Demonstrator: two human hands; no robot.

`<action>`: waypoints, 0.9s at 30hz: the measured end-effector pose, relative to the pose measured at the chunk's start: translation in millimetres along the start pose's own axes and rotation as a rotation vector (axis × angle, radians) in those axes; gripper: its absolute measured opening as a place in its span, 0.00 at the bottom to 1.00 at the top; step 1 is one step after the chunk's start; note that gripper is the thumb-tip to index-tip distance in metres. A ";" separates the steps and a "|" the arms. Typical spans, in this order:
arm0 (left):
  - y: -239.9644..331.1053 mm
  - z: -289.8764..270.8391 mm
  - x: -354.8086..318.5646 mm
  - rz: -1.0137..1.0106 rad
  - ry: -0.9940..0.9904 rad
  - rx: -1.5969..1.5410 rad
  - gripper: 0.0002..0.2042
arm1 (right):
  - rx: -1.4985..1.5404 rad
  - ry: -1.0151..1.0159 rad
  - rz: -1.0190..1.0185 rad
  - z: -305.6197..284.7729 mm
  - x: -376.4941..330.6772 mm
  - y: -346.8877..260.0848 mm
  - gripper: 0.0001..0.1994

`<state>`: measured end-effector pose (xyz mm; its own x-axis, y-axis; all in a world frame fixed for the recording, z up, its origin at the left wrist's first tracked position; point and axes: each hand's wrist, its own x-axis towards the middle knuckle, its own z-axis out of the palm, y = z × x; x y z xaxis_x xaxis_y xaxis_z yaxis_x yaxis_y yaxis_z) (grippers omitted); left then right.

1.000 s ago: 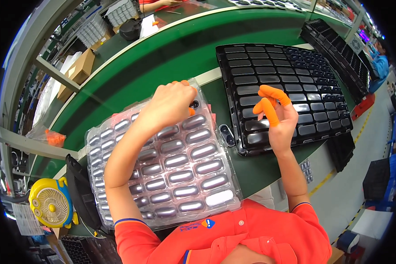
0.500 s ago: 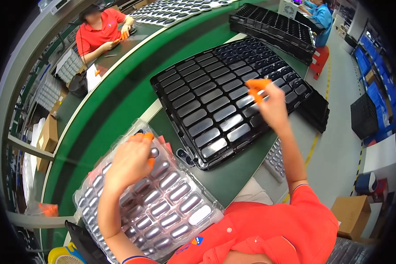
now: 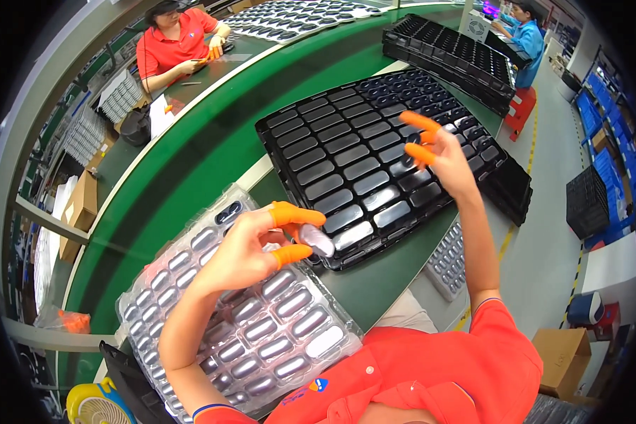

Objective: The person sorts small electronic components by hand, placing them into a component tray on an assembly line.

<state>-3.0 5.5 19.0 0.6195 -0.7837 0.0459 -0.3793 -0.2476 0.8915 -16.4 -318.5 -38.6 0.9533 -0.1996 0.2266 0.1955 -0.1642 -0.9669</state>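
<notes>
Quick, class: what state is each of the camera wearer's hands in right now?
Left hand: closed, pinching a silvery oval piece.
Right hand: fingers parted over the black tray; whether it holds anything cannot be told.

This place is looking like a factory assembly floor: a long green belt (image 3: 191,152) is curving past the workstations, a red-shirted co-worker (image 3: 179,53) and a blue-clad co-worker (image 3: 528,39) are occupying separate stations, black compartment trays (image 3: 311,169) are lying along the green worktop (image 3: 364,290), and yellow lines (image 3: 536,116) are marking the grey floor (image 3: 555,152) near blue bins (image 3: 604,159)
</notes>
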 end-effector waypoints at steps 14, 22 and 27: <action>-8.9 2.9 4.8 -0.131 0.079 -0.416 0.17 | 0.397 -0.138 -0.134 107.7 -26.4 -30.9 0.06; -16.3 9.1 9.2 0.019 0.221 -0.475 0.17 | 0.346 -0.043 -0.274 117.0 -38.3 -26.1 0.08; -17.5 11.9 8.3 0.080 0.239 -0.467 0.18 | 0.206 0.007 -0.420 117.3 -41.6 -21.1 0.08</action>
<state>0.5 -3.4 -1.5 0.7612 -0.6244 0.1751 -0.1195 0.1303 0.9842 -33.2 -193.4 -41.5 0.7806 -0.1631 0.6034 0.6064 -0.0367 -0.7943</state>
